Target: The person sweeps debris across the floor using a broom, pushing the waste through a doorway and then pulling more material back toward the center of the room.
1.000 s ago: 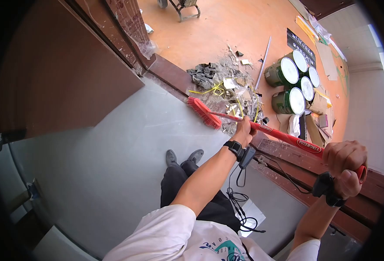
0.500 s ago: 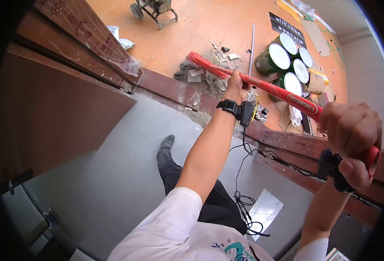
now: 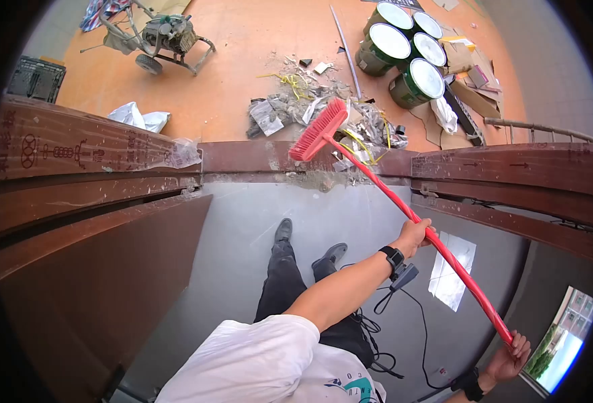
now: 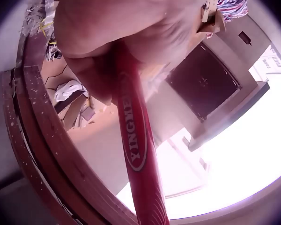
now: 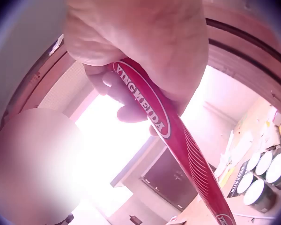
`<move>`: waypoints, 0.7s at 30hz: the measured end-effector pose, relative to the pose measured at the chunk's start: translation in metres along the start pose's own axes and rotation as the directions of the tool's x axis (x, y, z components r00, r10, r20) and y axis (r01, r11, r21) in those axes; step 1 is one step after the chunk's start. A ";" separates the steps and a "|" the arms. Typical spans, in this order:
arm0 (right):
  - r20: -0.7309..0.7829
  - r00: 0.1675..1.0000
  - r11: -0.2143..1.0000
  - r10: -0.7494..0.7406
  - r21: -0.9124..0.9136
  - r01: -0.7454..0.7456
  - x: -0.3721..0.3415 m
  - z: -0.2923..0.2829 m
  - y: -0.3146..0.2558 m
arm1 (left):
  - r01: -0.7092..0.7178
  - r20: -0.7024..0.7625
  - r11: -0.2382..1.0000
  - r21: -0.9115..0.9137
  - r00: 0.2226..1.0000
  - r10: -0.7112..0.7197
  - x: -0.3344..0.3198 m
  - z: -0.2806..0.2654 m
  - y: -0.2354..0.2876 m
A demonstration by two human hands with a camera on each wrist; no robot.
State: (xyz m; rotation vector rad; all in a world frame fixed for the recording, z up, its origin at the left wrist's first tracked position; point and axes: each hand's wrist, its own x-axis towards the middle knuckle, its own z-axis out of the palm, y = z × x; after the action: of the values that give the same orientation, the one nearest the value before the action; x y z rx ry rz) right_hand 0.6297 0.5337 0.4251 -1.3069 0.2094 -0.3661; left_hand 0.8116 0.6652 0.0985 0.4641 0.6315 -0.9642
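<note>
A red push broom spans the head view, its bristled head [image 3: 320,131] overlapping the near side of a debris pile [image 3: 276,111] and the brown door sill. My left hand [image 3: 414,236] grips the red handle [image 3: 468,282] partway along. At the handle's far end, low on the right, my right hand [image 3: 508,359] holds it. In the left wrist view, the fingers wrap the handle [image 4: 136,136] just above its white-lettered label. The right wrist view shows the palm [image 5: 145,42] over the handle [image 5: 178,136], with fingers curled beneath it.
Green buckets with white lids [image 3: 417,80] stand beyond the sill [image 3: 242,158], beside flattened cardboard [image 3: 471,101]. A wheeled machine [image 3: 168,37] and a white bag [image 3: 138,117] are at the upper left. Brown door frames flank the opening. Black cables [image 3: 377,342] trail near the legs.
The broom head swept from the grey floor onto the debris, then came back toward the sill with its bristles turned up. My right hand dropped lower, and the head view turned.
</note>
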 end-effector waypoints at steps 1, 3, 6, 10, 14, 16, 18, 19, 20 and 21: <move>-0.151 0.989 1.000 -0.001 0.000 0.001 -0.029 -0.013 -0.001 | 0.061 -0.016 0.998 0.031 0.998 -0.060 -0.002 -0.002 -0.029; -0.363 0.932 0.999 -0.003 0.034 0.016 -0.093 -0.045 -0.006 | 0.200 -0.067 0.976 0.090 0.979 -0.194 -0.010 -0.008 -0.085; -0.721 0.687 0.996 -0.086 -0.065 0.056 -0.179 -0.048 0.000 | 0.370 -0.124 0.910 0.189 0.928 -0.351 -0.028 -0.038 -0.168; -0.945 0.325 0.992 0.027 0.065 0.106 -0.300 -0.066 0.014 | 0.549 -0.239 0.781 0.299 0.835 -0.495 -0.055 -0.099 -0.262; -0.915 0.276 0.955 0.294 0.291 -0.054 -0.418 -0.083 0.041 | 0.643 -0.388 0.683 0.348 0.762 -0.519 -0.073 -0.182 -0.335; -0.932 0.132 0.938 0.337 0.321 -0.129 -0.435 -0.080 0.069 | 0.667 -0.422 0.629 0.400 0.743 -0.520 -0.070 -0.227 -0.354; -0.931 -0.028 0.910 0.365 0.363 -0.200 -0.473 -0.078 0.092 | 0.624 -0.477 0.656 0.425 0.770 -0.424 -0.075 -0.259 -0.374; -0.922 -0.009 0.902 0.387 0.381 -0.203 -0.494 -0.085 0.108 | 0.639 -0.489 0.637 0.431 0.759 -0.430 -0.072 -0.272 -0.379; -0.912 0.014 0.893 0.411 0.399 -0.209 -0.511 -0.090 0.123 | 0.597 -0.511 0.629 0.498 0.788 -0.344 -0.067 -0.284 -0.379; -0.909 -0.005 0.889 0.417 0.409 -0.206 -0.511 -0.084 0.140 | 0.554 -0.523 0.613 0.563 0.813 -0.254 -0.063 -0.296 -0.377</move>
State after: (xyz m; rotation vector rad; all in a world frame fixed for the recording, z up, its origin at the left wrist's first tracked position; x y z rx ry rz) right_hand 0.1476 0.6815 0.2409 -0.5350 1.6702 -0.8487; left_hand 0.3754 0.6998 -0.1073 1.2681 0.7431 -1.5956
